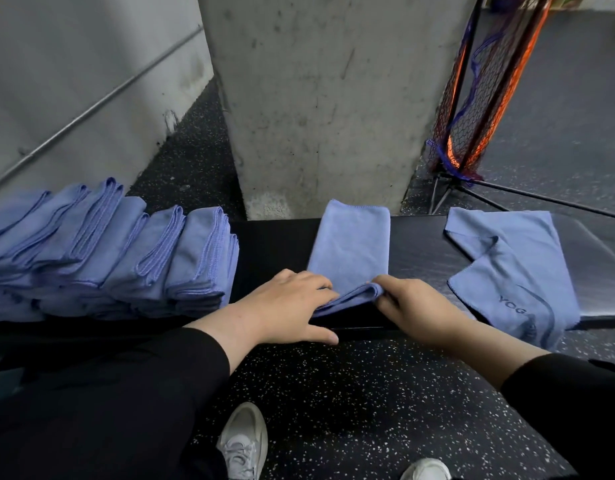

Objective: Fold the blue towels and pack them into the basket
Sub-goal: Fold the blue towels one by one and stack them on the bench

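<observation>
At near edge of black padded bench [420,244]: left hand [282,306] lies on near end of folded blue microfibre towel [349,247], fingers gently bent over fold, thumb along bench edge. Right hand [415,308] pinches same fold at right corner. Towel's far edge reaches bench's back edge by grey concrete pillar [327,98]. Bare bench strips either side. Left: row of folded blue towels [108,251]. Right: loose printed blue towel [517,271] overhanging front edge. Orange-black mesh basket [486,84] beyond, well apart.
</observation>
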`<state>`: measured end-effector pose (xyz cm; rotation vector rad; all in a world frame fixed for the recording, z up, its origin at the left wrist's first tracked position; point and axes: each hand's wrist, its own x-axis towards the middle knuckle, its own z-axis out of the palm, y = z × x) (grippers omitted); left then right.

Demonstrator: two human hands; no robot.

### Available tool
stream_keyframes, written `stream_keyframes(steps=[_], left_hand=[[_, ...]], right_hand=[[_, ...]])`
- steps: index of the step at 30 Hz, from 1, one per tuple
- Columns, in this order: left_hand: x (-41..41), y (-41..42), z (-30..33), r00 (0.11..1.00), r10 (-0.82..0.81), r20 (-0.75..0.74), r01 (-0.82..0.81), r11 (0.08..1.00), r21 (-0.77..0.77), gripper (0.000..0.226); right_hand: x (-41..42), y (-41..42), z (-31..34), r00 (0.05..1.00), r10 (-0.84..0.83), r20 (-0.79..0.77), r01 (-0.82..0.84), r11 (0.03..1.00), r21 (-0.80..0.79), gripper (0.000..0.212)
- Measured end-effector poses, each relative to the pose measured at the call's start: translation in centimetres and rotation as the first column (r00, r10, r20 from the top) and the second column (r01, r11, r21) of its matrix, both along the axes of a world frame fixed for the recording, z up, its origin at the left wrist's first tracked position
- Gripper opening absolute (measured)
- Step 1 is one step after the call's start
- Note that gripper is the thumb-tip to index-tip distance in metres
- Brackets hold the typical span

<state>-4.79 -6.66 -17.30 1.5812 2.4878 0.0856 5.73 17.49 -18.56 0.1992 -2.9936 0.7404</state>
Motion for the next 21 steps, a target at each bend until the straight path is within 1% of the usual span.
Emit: stream_keyframes(steps=[1,2,3,4,5,7,9,12,14,16,18,19,21], left_hand=[[-0.1,0.1,-0.2,1.0,0.025,0.001,-0.025,1.0,0.006,0.064],[-0.1,0.1,-0.3,0.998,0.053,0.012,-0.054,0.998,0.025,0.053],[-0.3,0.1,-0.3,0.995,0.088,0.042,-0.091,0.994,0.062,0.036],[-0.5,0.1,-0.2,0.987,0.129,0.092,-0.139,0.984,0.114,0.02],[-0.6,0.0,0.1,0.969,0.177,0.171,-0.205,0.965,0.164,0.013],[-0.4,-0.1,0.9,0.894,0.252,0.369,-0.344,0.915,0.21,0.021],[-0.1,0.0,2.0,0.813,0.272,0.514,-0.431,0.875,0.218,0.023],[0.0,0.1,2.9,0.722,0.256,0.642,-0.499,0.837,0.227,0.012],[-0.3,0.3,2.9,0.667,0.272,0.693,-0.56,0.797,0.226,0.013],[-0.8,0.7,2.8,0.632,0.326,0.703,-0.636,0.736,0.231,0.022],[-1.5,1.3,2.5,0.568,0.363,0.738,-0.707,0.674,0.213,0.028],[-1.8,1.7,2.4,0.524,0.367,0.769,-0.733,0.654,0.188,0.029],[-2.5,2.5,2.1,0.454,0.379,0.806,-0.755,0.644,0.122,0.029]], right_hand=[[0.0,0.1,0.3,0.998,-0.048,0.042,0.051,0.997,-0.052,0.014],[0.1,0.3,0.5,0.994,-0.083,0.068,0.089,0.993,-0.082,0.016],[0.2,0.5,0.7,0.989,-0.119,0.091,0.13,0.985,-0.116,0.02],[0.3,0.7,0.8,0.985,-0.143,0.101,0.158,0.976,-0.153,0.023],[0.5,0.9,0.9,0.981,-0.158,0.113,0.178,0.966,-0.19,0.025],[0.9,1.1,1.4,0.977,-0.172,0.128,0.199,0.949,-0.245,0.026],[1.3,0.9,2.3,0.975,-0.164,0.147,0.203,0.928,-0.313,0.022],[1.6,0.7,3.1,0.971,-0.157,0.178,0.221,0.871,-0.439,0.02],[1.2,0.7,3.1,0.964,-0.201,0.176,0.261,0.85,-0.458,0.021],[0.2,0.8,2.8,0.945,-0.283,0.163,0.326,0.838,-0.438,0.022],[-1.0,0.8,2.6,0.917,-0.362,0.168,0.399,0.824,-0.402,0.025],[-1.7,0.9,2.4,0.903,-0.39,0.181,0.43,0.827,-0.362,0.027],[-2.9,1.2,1.8,0.879,-0.434,0.197,0.474,0.844,-0.253,0.031]])
